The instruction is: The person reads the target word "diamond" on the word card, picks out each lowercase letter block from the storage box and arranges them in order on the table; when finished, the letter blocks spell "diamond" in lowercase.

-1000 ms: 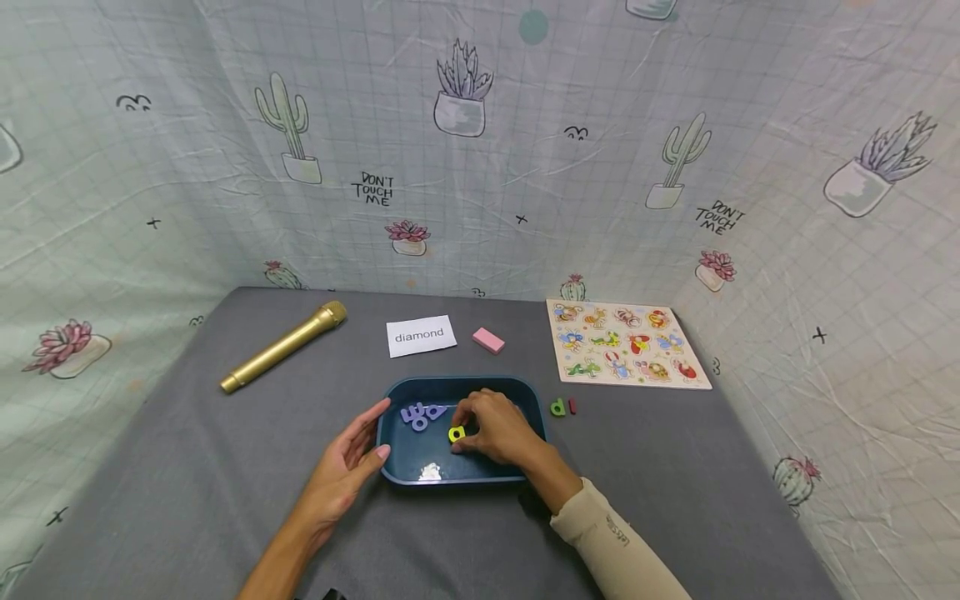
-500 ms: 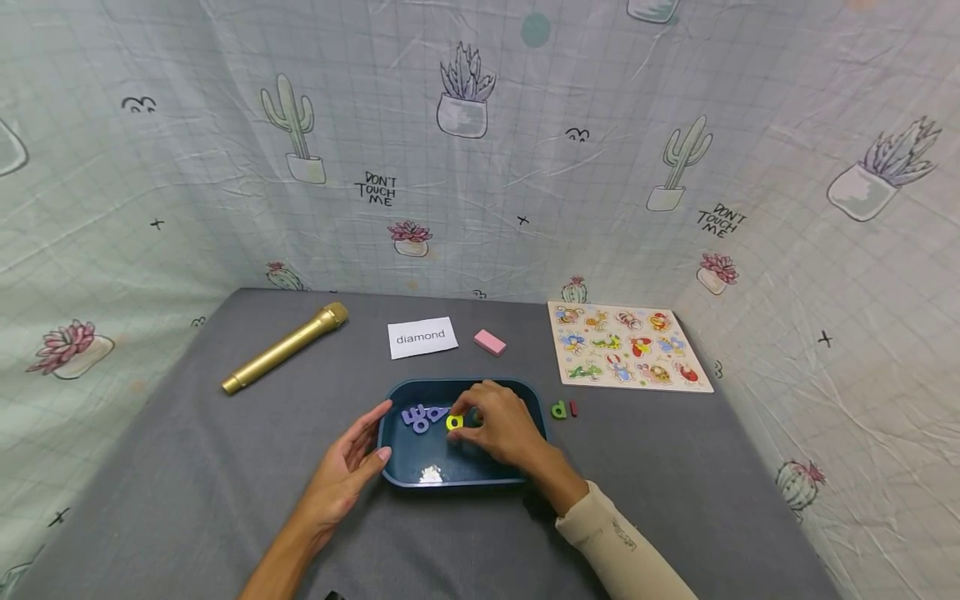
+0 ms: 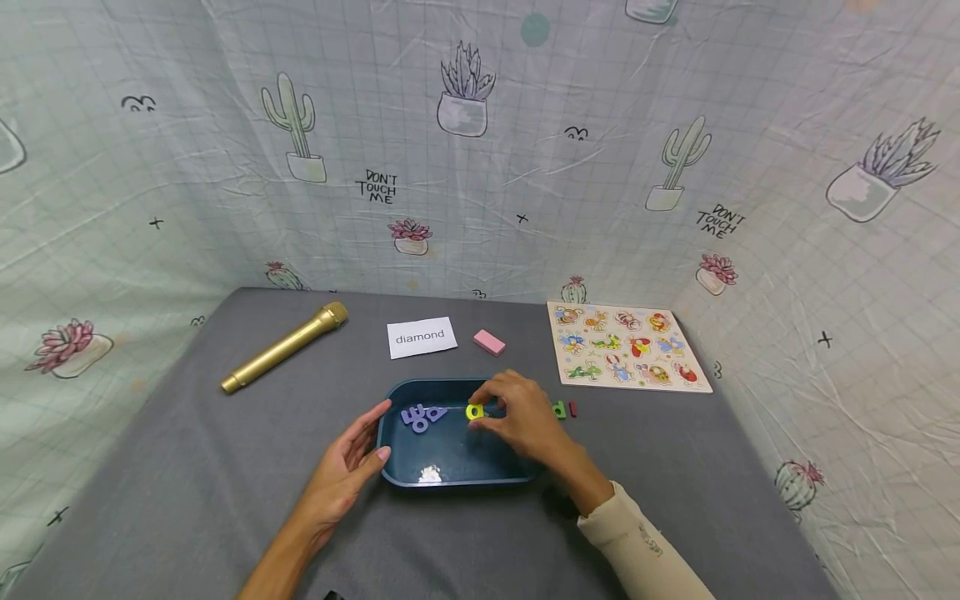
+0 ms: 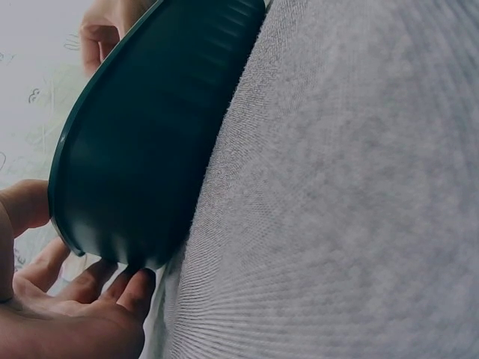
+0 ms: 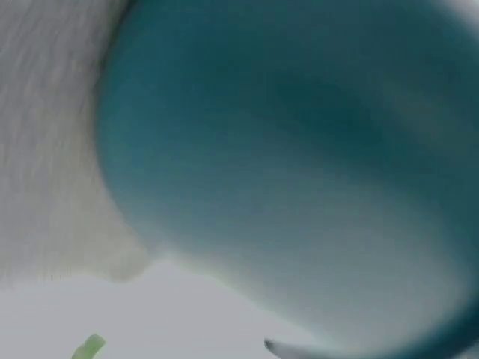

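Note:
My right hand pinches a yellow letter between thumb and fingertips, over the right half of a dark blue tray. Several purple letters lie together in the tray's left part. Beside the tray's left end is my left hand, its fingers and thumb spread and touching the rim. The left wrist view shows the left fingers against the outer wall of the tray. To the right of the tray lie a green letter, partly hidden by the right hand, and a thin red letter.
Behind the tray are a white card reading "diamond" and a pink block. A gold microphone lies at the back left, and a board with insect pictures at the back right. A patterned curtain surrounds the grey table.
The right hand has moved with the yellow letter, first away from me, then rightward and back, away from the purple letters. My left hand stays at the tray's left end.

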`<state>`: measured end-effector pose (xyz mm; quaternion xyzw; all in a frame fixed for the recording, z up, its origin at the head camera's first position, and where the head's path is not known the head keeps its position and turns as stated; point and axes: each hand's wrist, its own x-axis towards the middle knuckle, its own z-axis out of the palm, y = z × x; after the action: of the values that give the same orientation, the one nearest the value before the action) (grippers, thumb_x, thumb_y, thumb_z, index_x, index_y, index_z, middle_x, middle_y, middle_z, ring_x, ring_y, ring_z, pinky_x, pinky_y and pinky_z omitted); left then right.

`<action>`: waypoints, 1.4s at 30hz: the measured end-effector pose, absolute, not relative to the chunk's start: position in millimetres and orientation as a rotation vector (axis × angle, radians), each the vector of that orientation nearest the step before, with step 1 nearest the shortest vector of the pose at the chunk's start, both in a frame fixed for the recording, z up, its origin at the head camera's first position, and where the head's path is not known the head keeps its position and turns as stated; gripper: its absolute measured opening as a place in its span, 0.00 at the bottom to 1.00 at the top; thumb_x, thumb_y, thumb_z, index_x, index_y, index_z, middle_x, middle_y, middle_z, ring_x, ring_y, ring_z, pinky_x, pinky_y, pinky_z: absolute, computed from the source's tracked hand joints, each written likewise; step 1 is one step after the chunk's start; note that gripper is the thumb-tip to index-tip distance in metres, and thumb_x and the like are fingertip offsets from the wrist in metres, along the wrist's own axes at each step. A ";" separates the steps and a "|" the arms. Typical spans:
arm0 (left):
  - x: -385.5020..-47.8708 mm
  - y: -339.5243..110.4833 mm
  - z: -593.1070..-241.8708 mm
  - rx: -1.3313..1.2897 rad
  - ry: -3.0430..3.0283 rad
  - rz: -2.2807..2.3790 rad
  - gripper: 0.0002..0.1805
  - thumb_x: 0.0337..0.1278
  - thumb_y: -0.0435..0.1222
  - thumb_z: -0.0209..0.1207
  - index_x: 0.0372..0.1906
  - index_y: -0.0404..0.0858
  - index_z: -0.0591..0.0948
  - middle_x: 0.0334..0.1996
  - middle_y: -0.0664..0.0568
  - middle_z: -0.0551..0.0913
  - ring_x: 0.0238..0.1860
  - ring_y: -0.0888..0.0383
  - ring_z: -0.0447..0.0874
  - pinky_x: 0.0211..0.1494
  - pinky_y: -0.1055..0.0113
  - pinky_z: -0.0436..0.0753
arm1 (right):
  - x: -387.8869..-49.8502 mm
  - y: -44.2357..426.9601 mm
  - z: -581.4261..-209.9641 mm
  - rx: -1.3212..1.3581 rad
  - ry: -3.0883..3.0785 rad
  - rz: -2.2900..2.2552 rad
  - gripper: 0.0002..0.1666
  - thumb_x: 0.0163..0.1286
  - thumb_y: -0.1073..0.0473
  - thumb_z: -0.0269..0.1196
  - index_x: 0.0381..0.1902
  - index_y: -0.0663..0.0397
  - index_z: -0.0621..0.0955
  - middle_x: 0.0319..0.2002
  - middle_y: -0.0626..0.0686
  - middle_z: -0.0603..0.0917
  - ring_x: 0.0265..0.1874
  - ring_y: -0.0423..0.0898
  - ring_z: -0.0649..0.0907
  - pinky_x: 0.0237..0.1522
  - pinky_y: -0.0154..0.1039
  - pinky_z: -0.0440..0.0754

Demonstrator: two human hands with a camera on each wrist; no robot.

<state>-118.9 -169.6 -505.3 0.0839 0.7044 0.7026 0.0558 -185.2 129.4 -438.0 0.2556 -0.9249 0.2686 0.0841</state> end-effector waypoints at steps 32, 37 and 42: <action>-118.5 -170.8 -502.7 0.319 2.098 2.167 0.36 0.79 0.31 0.57 0.84 0.45 0.61 0.86 0.48 0.57 0.86 0.43 0.49 0.73 0.86 0.64 | -199.6 228.6 -431.6 0.519 -2.603 0.740 0.20 0.52 0.56 0.86 0.43 0.49 0.92 0.39 0.48 0.92 0.32 0.44 0.79 0.36 0.40 0.74; -118.8 -171.4 -502.3 0.322 2.097 2.168 0.36 0.79 0.31 0.57 0.84 0.44 0.61 0.86 0.48 0.57 0.86 0.42 0.49 0.73 0.85 0.64 | -202.7 242.3 -436.6 0.518 -2.592 0.720 0.20 0.50 0.58 0.86 0.41 0.51 0.91 0.38 0.50 0.92 0.30 0.46 0.79 0.44 0.46 0.78; -119.5 -171.6 -502.0 0.329 2.091 2.172 0.36 0.79 0.31 0.57 0.84 0.43 0.61 0.86 0.47 0.57 0.86 0.42 0.49 0.73 0.85 0.64 | -206.6 254.8 -444.1 0.496 -2.605 0.710 0.20 0.50 0.60 0.86 0.41 0.52 0.91 0.37 0.52 0.92 0.30 0.47 0.81 0.53 0.56 0.82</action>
<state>-119.5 -171.6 -502.0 0.1082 0.6884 0.7152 0.0544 -206.6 254.8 -444.1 0.1772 -0.9303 0.2537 0.1970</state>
